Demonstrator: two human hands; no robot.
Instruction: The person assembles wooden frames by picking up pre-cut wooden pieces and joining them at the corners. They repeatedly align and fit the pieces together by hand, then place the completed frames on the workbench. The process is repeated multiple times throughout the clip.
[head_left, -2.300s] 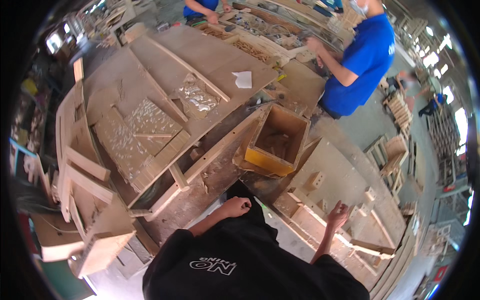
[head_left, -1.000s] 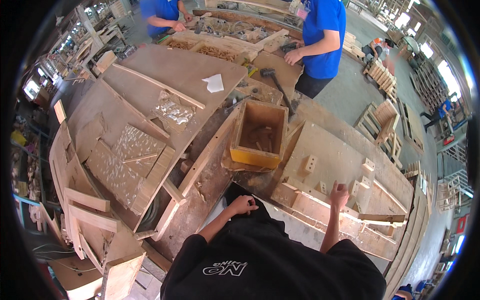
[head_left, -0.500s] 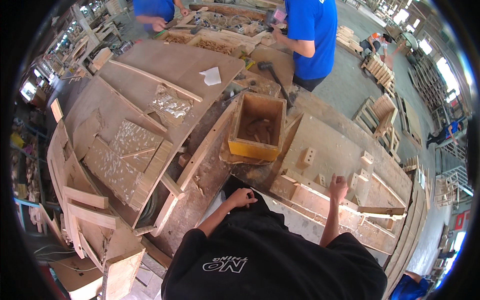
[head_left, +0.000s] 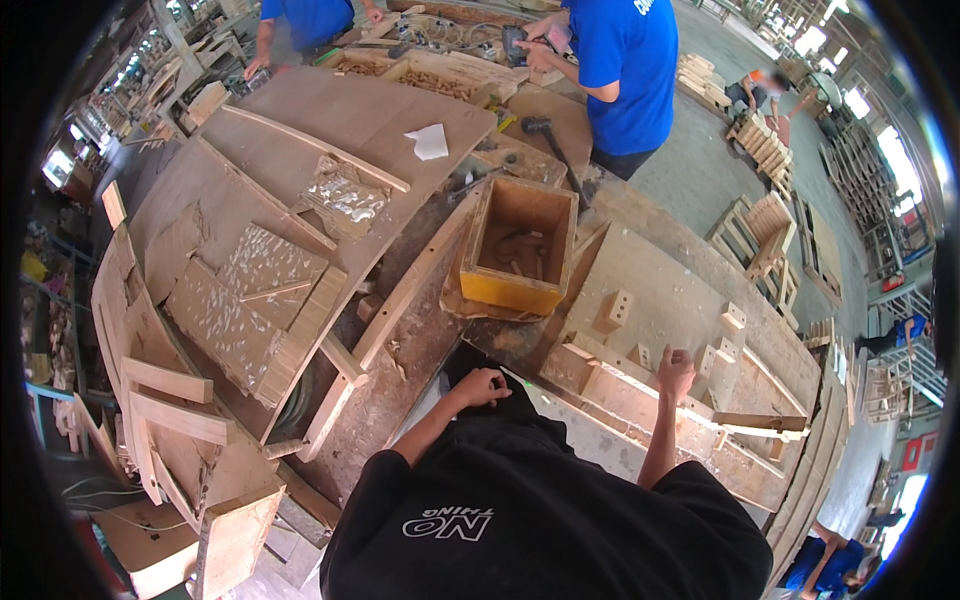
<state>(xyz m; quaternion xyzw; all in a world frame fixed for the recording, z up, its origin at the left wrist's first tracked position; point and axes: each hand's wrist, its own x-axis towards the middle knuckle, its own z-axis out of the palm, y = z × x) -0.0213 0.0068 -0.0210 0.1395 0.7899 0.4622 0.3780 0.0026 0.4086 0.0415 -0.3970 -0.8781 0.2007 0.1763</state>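
Observation:
My left hand (head_left: 483,388) is held in front of the black shirt, its fingers curled in. Whatever they hold, if anything, is hidden. Over the near part of a wooden work board (head_left: 640,270), my right hand (head_left: 677,372) is closed loosely beside a long wooden rail (head_left: 615,368). Its palm cannot be seen. Small drilled wooden blocks stand around it: one block (head_left: 641,354) just to its left, another block (head_left: 706,360) to its right, and a taller block (head_left: 616,308) farther off. A yellow-sided wooden box (head_left: 512,291) with dowel-like pieces inside stands ahead, between my hands.
A hammer (head_left: 553,146) lies beyond the box. On the left, a large panel (head_left: 300,110) bears cardboard scraps and a white paper piece (head_left: 428,142). Curved wooden parts (head_left: 168,388) jut out at the lower left. A co-worker in blue (head_left: 630,80) stands across the bench.
My hands have barely moved. The co-worker across the bench has brought both hands together at a dark object. At the upper left, another co-worker's arm has reached down and left.

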